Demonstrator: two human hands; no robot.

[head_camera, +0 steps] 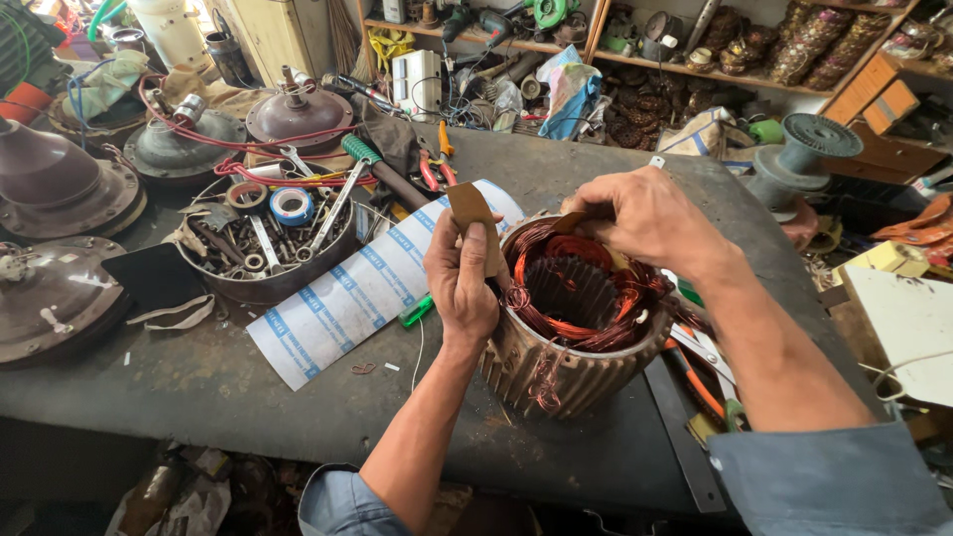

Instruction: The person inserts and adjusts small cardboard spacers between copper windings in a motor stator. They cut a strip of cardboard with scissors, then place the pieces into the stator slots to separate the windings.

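While left hand (462, 283) pinches brown card (475, 223) | right hand (645, 213) grips stator (571, 328) rim.

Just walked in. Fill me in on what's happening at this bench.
A person works on a ribbed motor stator wound with copper wire, standing on the dark workbench. The left hand holds a strip of brown insulating paper at the rim; the right hand pinches the far edge of the windings. A round tray of spanners sits to the left.
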